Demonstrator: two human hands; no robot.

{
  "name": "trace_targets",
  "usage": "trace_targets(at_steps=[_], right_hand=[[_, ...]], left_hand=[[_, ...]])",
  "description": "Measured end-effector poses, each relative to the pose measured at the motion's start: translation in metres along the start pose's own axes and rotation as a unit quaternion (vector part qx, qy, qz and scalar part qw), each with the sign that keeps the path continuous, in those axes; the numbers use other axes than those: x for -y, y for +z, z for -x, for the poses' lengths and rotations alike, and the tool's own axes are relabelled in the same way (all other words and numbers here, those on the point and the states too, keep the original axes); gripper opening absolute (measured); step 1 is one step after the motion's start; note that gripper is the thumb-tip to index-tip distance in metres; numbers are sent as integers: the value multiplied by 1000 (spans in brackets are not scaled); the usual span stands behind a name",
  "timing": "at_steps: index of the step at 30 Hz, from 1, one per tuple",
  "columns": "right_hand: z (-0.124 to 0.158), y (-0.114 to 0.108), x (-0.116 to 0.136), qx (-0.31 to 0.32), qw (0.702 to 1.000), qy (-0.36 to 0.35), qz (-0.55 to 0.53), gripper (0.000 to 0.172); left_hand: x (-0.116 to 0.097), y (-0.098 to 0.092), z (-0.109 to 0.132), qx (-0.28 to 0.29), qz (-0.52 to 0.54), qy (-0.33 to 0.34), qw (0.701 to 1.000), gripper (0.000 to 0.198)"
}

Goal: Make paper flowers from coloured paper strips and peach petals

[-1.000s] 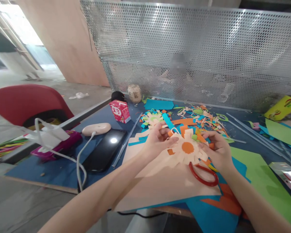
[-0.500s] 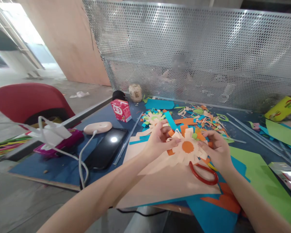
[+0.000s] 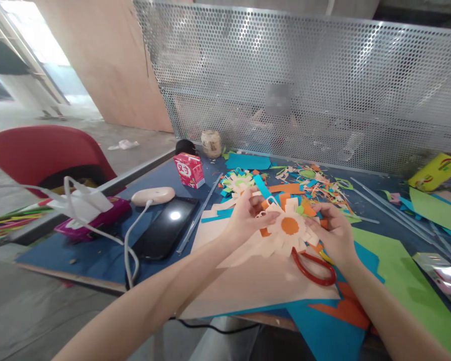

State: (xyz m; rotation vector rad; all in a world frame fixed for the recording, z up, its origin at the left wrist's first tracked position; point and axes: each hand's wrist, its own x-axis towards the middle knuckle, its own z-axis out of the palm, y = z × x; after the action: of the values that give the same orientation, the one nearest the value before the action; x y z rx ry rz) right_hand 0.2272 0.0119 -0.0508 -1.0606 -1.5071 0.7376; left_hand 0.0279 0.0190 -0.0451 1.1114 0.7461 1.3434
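Between my two hands is a paper flower [image 3: 290, 225] with an orange round centre and cream petals, orange strips showing behind it. My left hand [image 3: 248, 213] pinches its left petals between thumb and fingers. Its right edge is gripped by my right hand [image 3: 332, 231], fingers curled behind. Just below the flower lie scissors [image 3: 317, 276] with a red handle loop, partly covered. Beneath is a large cream paper sheet [image 3: 244, 281]. A second paper flower [image 3: 240, 181] with green and cream petals lies beyond my left hand.
Cut paper scraps [image 3: 315, 183] are heaped at the back. To the left are a phone [image 3: 167, 230], a pink box [image 3: 189, 170], a white cable [image 3: 127, 240] and a power strip [image 3: 92, 213]. Green paper [image 3: 394, 265] lies right. A perforated metal panel [image 3: 304, 75] stands behind.
The view has shifted very slightly. Both hands keep their hold on the paper flower, with almost no movement.
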Motion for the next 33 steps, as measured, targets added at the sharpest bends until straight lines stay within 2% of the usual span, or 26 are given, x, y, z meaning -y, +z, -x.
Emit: trace_targets(at_steps=[4, 9, 12, 15, 22, 33], right_hand=[[0, 1, 2, -15, 1000, 9, 0, 26], [-4, 0, 5, -65, 997, 27, -45, 30], [-9, -2, 3, -92, 990, 39, -99, 29], [-13, -3, 1, -110, 983, 54, -138, 30], [-14, 1, -3, -68, 981, 88, -158, 33], [-12, 0, 1, -50, 981, 65, -178, 31]], left_hand=[[1, -1, -3, -11, -4, 48, 999, 59], [-11, -8, -7, -63, -65, 145, 985, 37], [-15, -15, -12, -85, -86, 176, 977, 43], [-13, -20, -16, -96, -106, 183, 973, 49], [-11, -20, -16, -75, -149, 198, 966, 35], [-10, -22, -16, -80, -182, 207, 958, 23]])
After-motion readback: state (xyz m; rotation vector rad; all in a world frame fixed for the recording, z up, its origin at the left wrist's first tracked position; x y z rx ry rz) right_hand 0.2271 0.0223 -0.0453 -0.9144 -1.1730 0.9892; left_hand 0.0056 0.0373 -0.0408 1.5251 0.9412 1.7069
